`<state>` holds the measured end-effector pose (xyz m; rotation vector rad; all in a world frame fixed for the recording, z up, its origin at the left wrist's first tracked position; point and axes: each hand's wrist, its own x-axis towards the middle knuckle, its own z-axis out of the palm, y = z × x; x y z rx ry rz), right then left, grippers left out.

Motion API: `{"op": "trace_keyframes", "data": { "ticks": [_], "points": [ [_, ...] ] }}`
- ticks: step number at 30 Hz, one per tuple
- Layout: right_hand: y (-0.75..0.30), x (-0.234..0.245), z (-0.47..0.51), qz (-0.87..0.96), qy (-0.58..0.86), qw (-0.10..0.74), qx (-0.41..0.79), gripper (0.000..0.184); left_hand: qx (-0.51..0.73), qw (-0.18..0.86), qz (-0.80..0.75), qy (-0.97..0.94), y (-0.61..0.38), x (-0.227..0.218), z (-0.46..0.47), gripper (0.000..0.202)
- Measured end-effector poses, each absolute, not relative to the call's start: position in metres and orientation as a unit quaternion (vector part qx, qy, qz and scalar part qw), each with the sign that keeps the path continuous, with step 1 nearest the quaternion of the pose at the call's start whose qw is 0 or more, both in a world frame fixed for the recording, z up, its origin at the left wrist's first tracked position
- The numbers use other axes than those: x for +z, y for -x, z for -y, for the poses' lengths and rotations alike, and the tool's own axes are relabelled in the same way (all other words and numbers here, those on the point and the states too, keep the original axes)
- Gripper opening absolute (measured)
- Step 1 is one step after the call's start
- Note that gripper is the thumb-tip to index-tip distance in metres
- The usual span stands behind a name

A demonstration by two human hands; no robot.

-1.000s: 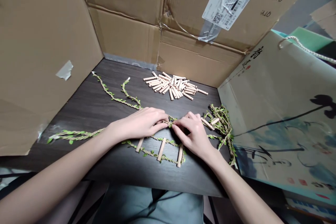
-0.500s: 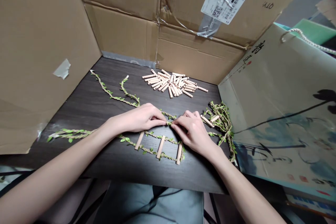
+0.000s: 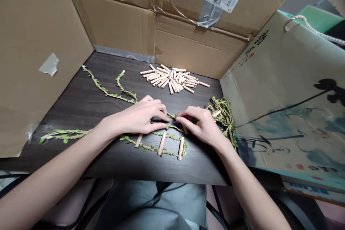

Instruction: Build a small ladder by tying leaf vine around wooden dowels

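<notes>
My left hand [image 3: 144, 115] rests over the leafy twine [image 3: 174, 127], thumb and forefinger slightly apart, the thumb tip beside a strand. Facing it, my right hand [image 3: 198, 124] pinches at the upper strand where it meets the thumb and forefinger; the exact contact is partly hidden. A wooden peg [image 3: 185, 130] pokes out below the right fingers. Nearer me lies a small ladder of twine with several wooden rungs [image 3: 161, 143]. Part of one rung is under my left hand.
Loose wooden pegs [image 3: 175, 79] are heaped at the back. Bundled leafy twine [image 3: 225, 115] lies right, beside a paper bag [image 3: 269, 115]. Two twine ends [image 3: 101, 87] stretch back left; more twine [image 3: 67, 134] is near my left forearm. Cardboard walls [image 3: 121, 18] enclose the tabletop.
My fingers were together on a knot in the twine; now the hands have drawn apart. The right fingertips have shifted to the upper strand, and the left thumb and forefinger have parted.
</notes>
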<state>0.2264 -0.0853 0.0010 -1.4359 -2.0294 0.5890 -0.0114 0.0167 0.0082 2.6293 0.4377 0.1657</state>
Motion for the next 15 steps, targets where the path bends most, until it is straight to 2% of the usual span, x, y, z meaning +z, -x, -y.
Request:
{"op": "trace_keyframes", "data": {
  "ticks": [2, 7, 15],
  "points": [
    [-0.234, 0.005, 0.085, 0.755, 0.54, 0.283, 0.242, 0.017, 0.067, 0.231, -0.161, -0.957, 0.01, 0.006, -0.015, 0.026],
    [-0.24, 0.006, 0.085, 0.735, 0.573, 0.191, 0.307, 0.021, 0.05, 0.266, -0.149, -0.951, 0.006, 0.005, -0.009, 0.023],
    [-0.234, 0.005, 0.088, 0.695, 0.62, 0.187, 0.313, 0.016, 0.036, 0.296, -0.165, -0.94, 0.006, 0.009, -0.007, 0.02]
  ]
}}
